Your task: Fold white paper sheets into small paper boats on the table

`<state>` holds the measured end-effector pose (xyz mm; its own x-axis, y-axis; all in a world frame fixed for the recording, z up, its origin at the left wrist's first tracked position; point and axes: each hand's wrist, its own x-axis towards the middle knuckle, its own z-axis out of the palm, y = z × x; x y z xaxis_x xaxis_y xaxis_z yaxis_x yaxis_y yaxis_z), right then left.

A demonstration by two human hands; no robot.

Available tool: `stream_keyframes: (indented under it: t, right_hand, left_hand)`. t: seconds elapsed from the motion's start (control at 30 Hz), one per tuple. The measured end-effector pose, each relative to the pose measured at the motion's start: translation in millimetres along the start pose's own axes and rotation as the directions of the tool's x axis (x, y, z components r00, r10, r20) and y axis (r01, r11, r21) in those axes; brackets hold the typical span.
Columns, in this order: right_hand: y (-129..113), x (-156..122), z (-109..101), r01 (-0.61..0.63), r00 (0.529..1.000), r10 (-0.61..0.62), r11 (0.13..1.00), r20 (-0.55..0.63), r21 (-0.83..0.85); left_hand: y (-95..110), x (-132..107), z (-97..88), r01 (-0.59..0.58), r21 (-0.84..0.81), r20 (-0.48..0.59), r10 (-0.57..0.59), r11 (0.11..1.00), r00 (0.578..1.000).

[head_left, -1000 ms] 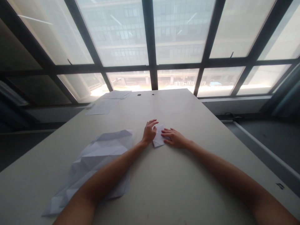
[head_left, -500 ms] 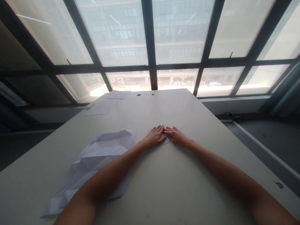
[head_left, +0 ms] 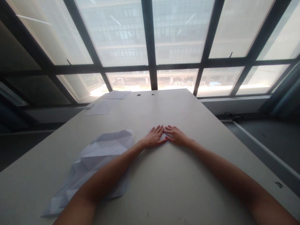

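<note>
A small piece of folded white paper (head_left: 163, 136) lies on the white table (head_left: 173, 178), mostly covered by my hands. My left hand (head_left: 155, 137) rests flat on its left part, fingers stretched forward and thumb pointing right. From the other side my right hand (head_left: 176, 136) presses on its right part, fingers spread and reaching left. A narrow strip of the paper shows between the two hands. How it is folded is hidden. Left of my left hand, partly behind my forearm, is a large creased white sheet (head_left: 103, 148).
Several flat white sheets (head_left: 117, 94) lie at the table's far left corner. Two small dark round spots (head_left: 138, 95) mark the far edge. Tall framed windows (head_left: 178, 31) stand beyond the table. A dark tag-like mark (head_left: 278, 184) sits near the right edge.
My hands have drawn slightly apart over the paper, and the right hand's fingers are more spread. The creased sheet and the far sheets stay in place.
</note>
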<state>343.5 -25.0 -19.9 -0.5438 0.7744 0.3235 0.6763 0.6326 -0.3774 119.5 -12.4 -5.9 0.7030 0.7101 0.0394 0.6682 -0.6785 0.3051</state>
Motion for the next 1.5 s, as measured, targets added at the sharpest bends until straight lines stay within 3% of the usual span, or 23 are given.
stream_keyframes:
  t: [0.27,0.53,0.73,0.93,1.07,1.27,1.4,1.5]
  right_hand:
    - [6,4,4,0.008,0.991,0.001,0.997,-0.135,0.071]
    - [6,3,4,0.000,0.988,0.013,0.996,-0.156,0.088]
    - [0,0,-2,0.078,0.985,-0.063,0.993,-0.162,0.088]
    - [2,1,2,0.050,0.976,-0.018,0.989,-0.219,0.141]
    - [6,2,3,-0.025,0.970,0.053,0.992,-0.237,0.123]
    - [6,1,2,-0.012,0.977,0.027,0.997,-0.213,0.072]
    - [0,0,-1,0.053,0.995,-0.049,0.998,-0.086,0.041]
    - [-5,-1,-5,0.036,0.999,-0.036,0.999,0.012,0.001]
  left_hand:
    - [-4,4,6.1,-0.020,-0.011,-0.083,0.019,1.000,0.996]
    - [-4,3,6.3,-0.023,-0.058,-0.113,0.016,0.998,0.993]
    - [1,4,-6.6,-0.062,-0.045,-0.136,0.055,0.997,0.989]
    - [4,4,-5.4,-0.061,-0.072,-0.235,0.042,0.996,0.971]
    - [3,2,1.3,-0.092,-0.064,-0.159,0.081,0.994,0.984]
    - [3,3,1.5,-0.005,-0.035,-0.065,0.003,0.999,0.998]
    - [1,5,5.0,0.004,-0.035,-0.074,-0.007,0.999,0.997]
    - [-2,5,8.4,0.000,-0.043,-0.104,-0.005,0.999,0.995]
